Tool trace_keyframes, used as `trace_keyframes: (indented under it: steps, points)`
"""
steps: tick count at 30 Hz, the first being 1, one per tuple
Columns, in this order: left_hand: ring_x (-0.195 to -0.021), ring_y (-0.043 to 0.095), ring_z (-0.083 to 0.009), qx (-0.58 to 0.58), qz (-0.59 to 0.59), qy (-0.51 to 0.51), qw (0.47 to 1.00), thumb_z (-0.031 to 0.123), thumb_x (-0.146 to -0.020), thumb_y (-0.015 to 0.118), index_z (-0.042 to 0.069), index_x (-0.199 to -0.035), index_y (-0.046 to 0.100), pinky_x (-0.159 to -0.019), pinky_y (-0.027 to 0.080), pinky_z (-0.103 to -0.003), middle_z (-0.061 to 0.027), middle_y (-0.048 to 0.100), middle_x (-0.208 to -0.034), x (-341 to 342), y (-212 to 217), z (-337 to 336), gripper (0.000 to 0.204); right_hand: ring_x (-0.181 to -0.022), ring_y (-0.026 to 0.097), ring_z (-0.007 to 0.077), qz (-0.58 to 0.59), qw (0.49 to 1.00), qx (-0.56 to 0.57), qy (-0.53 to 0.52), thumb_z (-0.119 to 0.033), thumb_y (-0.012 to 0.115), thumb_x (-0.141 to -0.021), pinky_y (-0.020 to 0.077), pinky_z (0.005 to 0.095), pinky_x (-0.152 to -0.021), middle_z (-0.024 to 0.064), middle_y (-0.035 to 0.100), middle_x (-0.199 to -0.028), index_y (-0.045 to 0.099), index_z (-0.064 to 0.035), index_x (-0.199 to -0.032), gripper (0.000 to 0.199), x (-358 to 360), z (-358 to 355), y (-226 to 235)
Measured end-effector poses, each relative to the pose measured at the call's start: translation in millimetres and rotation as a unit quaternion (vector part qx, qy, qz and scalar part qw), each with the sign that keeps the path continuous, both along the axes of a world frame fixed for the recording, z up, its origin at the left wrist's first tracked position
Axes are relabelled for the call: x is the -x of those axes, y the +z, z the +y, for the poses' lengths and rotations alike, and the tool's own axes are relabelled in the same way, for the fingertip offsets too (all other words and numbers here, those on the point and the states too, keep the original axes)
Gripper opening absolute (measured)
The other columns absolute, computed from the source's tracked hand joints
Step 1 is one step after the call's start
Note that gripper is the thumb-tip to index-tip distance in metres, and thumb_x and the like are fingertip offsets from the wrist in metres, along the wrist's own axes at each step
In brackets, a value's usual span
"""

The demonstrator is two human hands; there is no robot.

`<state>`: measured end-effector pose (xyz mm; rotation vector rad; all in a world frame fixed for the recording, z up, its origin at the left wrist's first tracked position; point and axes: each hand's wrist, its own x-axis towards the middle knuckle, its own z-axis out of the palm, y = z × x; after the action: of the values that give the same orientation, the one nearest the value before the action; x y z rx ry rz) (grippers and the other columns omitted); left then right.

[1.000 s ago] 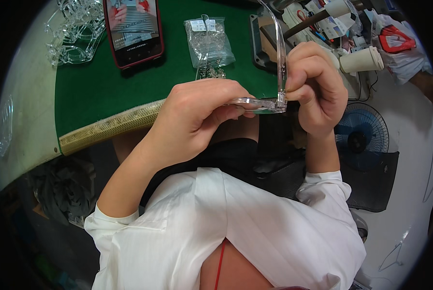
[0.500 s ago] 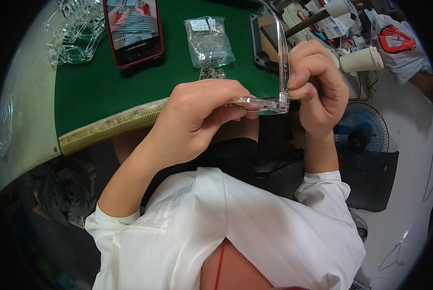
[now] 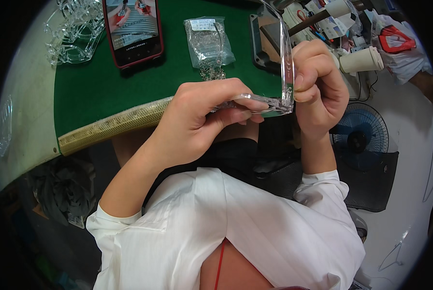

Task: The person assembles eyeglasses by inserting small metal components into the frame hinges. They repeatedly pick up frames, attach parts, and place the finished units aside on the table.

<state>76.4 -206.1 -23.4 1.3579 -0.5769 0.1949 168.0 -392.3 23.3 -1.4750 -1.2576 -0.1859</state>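
A clear plastic eyeglass frame (image 3: 278,106) is gripped by its front between the thumb and fingers of my left hand (image 3: 202,108). One clear temple (image 3: 287,58) rises from the hinge corner, pointing away from me. My right hand (image 3: 320,84) is closed in a pinch right beside the temple, just above the hinge, its fingertips at the temple's outer edge. Whatever lies in that pinch is too small or hidden to make out. Beyond my left hand, a small heap of tiny metal parts (image 3: 211,72) spills by an open clear plastic bag (image 3: 208,41) with a white label.
A phone in a red case (image 3: 134,34) stands on the green table mat (image 3: 110,92). Several clear frames (image 3: 76,34) are piled at the left. A dark metal stand (image 3: 262,43), a white cup (image 3: 361,59) and clutter lie at right, with a blue fan (image 3: 359,137) below.
The eyeglass frame has shifted slightly right and its temple has turned a little, showing more of its side. My right hand's fingers have moved slightly along with it.
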Motion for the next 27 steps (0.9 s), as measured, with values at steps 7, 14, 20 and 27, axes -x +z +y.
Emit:
trace_keyframes:
  steps: [7,14,20,27]
  points:
    - [-0.082,0.068,-0.0227,-0.007,-0.004,0.000,1.000,-0.012,-0.083,0.052,-0.003,-0.098,0.063,-0.067,0.054,-0.028,-0.0137,0.066,-0.089,-1.7,1.5,-0.2,0.021,-0.072,0.049,0.0117,-0.032,0.999,0.007,0.018,-0.021,0.067,-0.085,0.0373,0.0206,-0.060,0.0078,0.054,-0.082,0.061,0.0027,-0.083,0.025,-7.7,-2.1,1.9]
    - [-0.085,0.068,-0.0241,0.006,0.008,-0.011,1.000,-0.010,-0.087,0.052,-0.004,-0.101,0.060,-0.069,0.054,-0.030,-0.0146,0.065,-0.093,-8.5,9.9,-6.7,0.018,-0.075,0.050,0.0105,0.019,0.999,-0.039,0.033,-0.013,0.065,-0.086,0.0400,0.0202,-0.065,0.0079,0.052,-0.088,0.058,0.0031,-0.086,0.017,-10.0,-5.0,3.7]
    - [-0.091,0.065,-0.0202,0.012,0.012,0.031,0.999,-0.010,-0.088,0.051,-0.006,-0.101,0.056,-0.079,0.052,-0.029,-0.0125,0.066,-0.093,-58.2,25.0,-35.7,0.015,-0.073,0.049,0.0072,0.086,0.973,-0.198,-0.077,-0.012,0.064,-0.089,0.0387,0.0181,-0.064,0.0024,0.053,-0.088,0.053,-0.0012,-0.098,0.018,-32.2,-11.6,4.2]
    - [-0.092,0.065,-0.0162,0.024,-0.014,0.097,0.995,-0.007,-0.089,0.053,-0.005,-0.098,0.057,-0.081,0.051,-0.028,-0.0106,0.067,-0.092,-133.5,34.3,-78.2,0.010,-0.064,0.044,0.0049,0.165,0.930,-0.265,-0.194,-0.017,0.059,-0.093,0.0322,0.0177,-0.054,0.0008,0.053,-0.078,0.053,-0.0048,-0.096,0.014,-58.1,-45.3,11.9]
